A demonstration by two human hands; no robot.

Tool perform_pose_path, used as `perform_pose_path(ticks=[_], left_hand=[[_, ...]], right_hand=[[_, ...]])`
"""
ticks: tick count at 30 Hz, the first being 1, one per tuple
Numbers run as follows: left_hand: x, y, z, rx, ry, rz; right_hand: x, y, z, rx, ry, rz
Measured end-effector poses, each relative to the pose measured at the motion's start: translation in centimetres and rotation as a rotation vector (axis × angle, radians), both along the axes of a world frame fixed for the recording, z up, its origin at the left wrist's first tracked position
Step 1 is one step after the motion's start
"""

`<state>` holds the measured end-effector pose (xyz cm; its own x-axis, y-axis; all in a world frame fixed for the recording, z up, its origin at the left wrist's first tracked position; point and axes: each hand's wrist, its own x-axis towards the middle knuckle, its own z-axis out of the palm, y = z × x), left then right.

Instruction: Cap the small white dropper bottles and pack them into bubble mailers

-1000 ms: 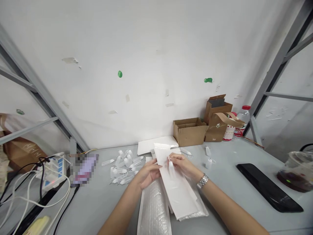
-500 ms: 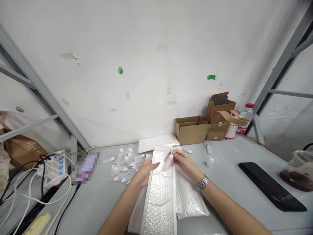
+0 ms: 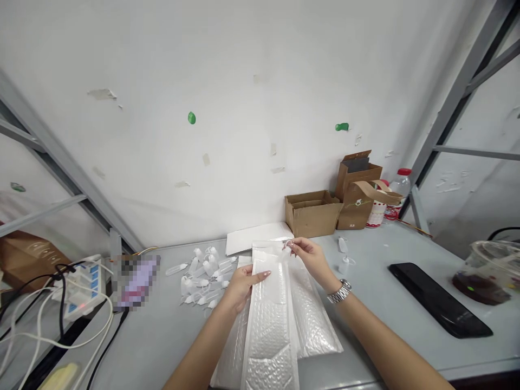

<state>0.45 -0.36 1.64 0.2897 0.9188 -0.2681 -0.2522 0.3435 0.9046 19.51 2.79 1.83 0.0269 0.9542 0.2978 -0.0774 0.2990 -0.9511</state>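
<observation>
My left hand (image 3: 244, 287) lies on a white pearlescent bubble mailer (image 3: 268, 330), fingers spread across its upper part and gripping it. My right hand (image 3: 306, 259) pinches a small translucent plastic bottle (image 3: 283, 254) at the mailer's mouth, with a thin loop showing at the fingertips. Most of that bottle is hidden by the fingers and the mailer. A second bubble mailer (image 3: 312, 319) lies partly under the first. Several similar tagged bottles (image 3: 203, 279) lie in a loose pile left of my left hand.
Two more small bottles (image 3: 343, 254) stand right of my right hand. Behind are a white board (image 3: 255, 239), a cardboard box (image 3: 311, 214) and a kraft paper bag (image 3: 357, 208). A black slab (image 3: 439, 299) lies at right; a power strip (image 3: 83, 287) and cables lie at left.
The mailer now lies flat with its bubble face showing. My right hand has moved farther up to the mailer's mouth, and less of the bottle shows.
</observation>
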Motion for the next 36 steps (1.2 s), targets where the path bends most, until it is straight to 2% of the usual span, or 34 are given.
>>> perform_pose_path(ticks=[5, 12, 17, 22, 27, 31, 36], left_hand=[[0.2, 0.0, -0.3, 0.032, 0.023, 0.011], [0.7, 0.0, -1.2, 0.061, -0.004, 0.026], [0.7, 0.0, -1.0, 0.013, -0.050, 0.057], [0.6, 0.2, -1.0, -0.040, -0.039, 0.065], [0.8, -0.2, -0.5, -0.087, -0.074, -0.021], [1.1, -0.6, 0.1, -0.078, -0.122, -0.067], [0.9, -0.2, -0.2, -0.073, -0.146, 0.021]], right_hand=[[0.2, 0.3, -0.1, -0.028, 0.024, 0.104], [0.5, 0.9, -1.0, -0.137, -0.064, 0.154], [0.6, 0.9, -1.0, -0.231, -0.009, 0.070], [0.3, 0.7, -0.6, -0.212, 0.042, 0.083], [0.0, 0.3, -0.3, -0.206, 0.076, 0.211], [0.2, 0.3, -0.5, -0.198, 0.021, 0.297], [0.2, 0.4, -1.1, -0.176, -0.123, 0.342]])
